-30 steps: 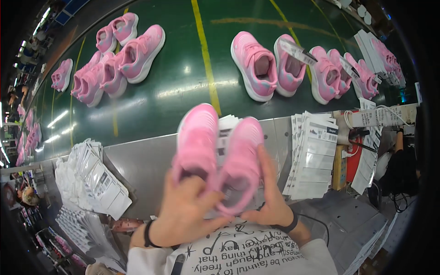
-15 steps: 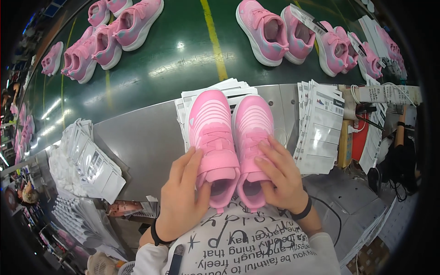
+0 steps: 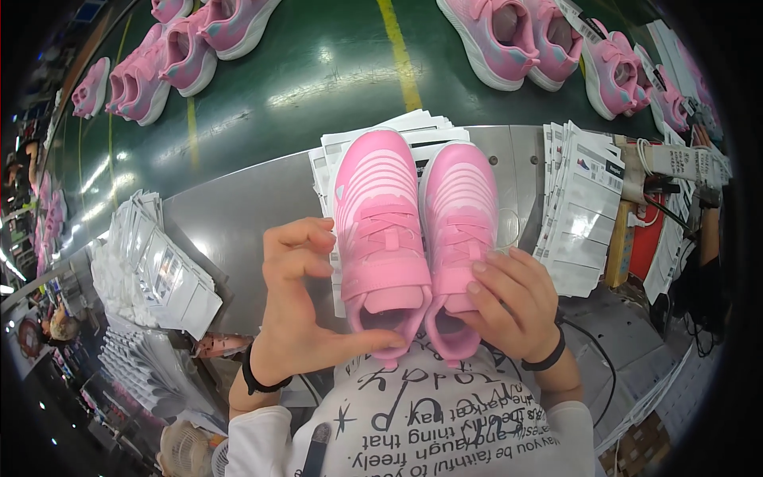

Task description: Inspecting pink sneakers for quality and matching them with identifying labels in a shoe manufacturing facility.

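Nearest is the person's pale printed shirt (image 3: 445, 413), with a black band on each wrist. Just beyond it, a pair of pink shoes stands side by side with the toes pointing away, over the near steel counter. The left hand (image 3: 296, 314) is spread in a wide curve beside the left shoe (image 3: 380, 222): its thumb reaches the collar at the heel, while its fingers bend near the shoe's outer side. The right hand (image 3: 517, 306) is closed on the right shoe (image 3: 462, 207), fingers over the strap and thumb at the opening.

The pair appears already lined up, the straps lying flat across the tongues; no tag shows on either shoe yet. White printed sheets (image 3: 423, 122) lie beneath the toes; whether the soles rest on them cannot be told.

On the counter (image 3: 246, 207), one stack of white packets (image 3: 179, 278) lies to the left and a stack of cards (image 3: 584, 215) to the right. Farther off, the green belt (image 3: 318, 87) bears more pink shoes: a cluster (image 3: 187, 56) at left, and a row (image 3: 505, 40) at right, where a tag (image 3: 582, 22) already shows.
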Action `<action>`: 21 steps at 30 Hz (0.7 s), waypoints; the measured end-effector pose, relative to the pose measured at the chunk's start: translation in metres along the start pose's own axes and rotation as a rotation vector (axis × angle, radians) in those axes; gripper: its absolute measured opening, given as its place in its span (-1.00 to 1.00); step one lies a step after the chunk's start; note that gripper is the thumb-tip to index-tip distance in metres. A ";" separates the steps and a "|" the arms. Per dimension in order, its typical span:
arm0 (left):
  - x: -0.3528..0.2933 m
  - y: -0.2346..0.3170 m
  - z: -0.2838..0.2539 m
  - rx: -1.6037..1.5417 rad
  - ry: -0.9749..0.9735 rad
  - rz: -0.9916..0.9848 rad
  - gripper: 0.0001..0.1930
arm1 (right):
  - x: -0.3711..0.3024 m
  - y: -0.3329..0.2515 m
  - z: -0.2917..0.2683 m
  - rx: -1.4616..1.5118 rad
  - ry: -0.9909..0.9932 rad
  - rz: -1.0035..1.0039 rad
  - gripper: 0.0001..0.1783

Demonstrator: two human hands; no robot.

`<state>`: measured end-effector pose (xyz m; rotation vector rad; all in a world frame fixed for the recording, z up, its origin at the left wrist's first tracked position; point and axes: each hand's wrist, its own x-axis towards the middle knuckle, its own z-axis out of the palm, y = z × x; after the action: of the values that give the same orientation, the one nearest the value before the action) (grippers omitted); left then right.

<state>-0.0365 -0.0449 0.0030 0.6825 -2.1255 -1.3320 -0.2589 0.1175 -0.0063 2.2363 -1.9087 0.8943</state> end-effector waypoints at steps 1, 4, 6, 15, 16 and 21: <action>0.004 0.003 0.001 0.000 0.001 -0.007 -0.11 | 0.002 0.000 -0.001 0.010 -0.012 0.006 -0.72; 0.018 0.007 0.006 0.359 -0.040 0.235 -0.21 | 0.013 0.004 -0.008 -0.008 -0.047 -0.042 -0.72; 0.021 0.003 0.009 0.460 -0.085 0.407 -0.63 | 0.031 0.010 -0.014 -0.039 -0.062 -0.098 -0.72; 0.100 0.044 -0.015 0.273 -0.034 0.064 -0.88 | 0.130 0.063 -0.030 0.538 -0.202 0.169 -0.85; 0.102 0.048 -0.016 0.183 -0.046 -0.060 -0.87 | 0.131 0.067 -0.028 0.650 -0.247 0.255 -0.87; 0.112 0.038 -0.014 -0.095 -0.009 -0.284 -0.88 | 0.138 0.081 -0.016 1.036 -0.397 0.658 -0.84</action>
<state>-0.1142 -0.1134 0.0621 0.9678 -2.0119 -1.5750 -0.3311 -0.0156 0.0463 2.3105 -2.9297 2.0439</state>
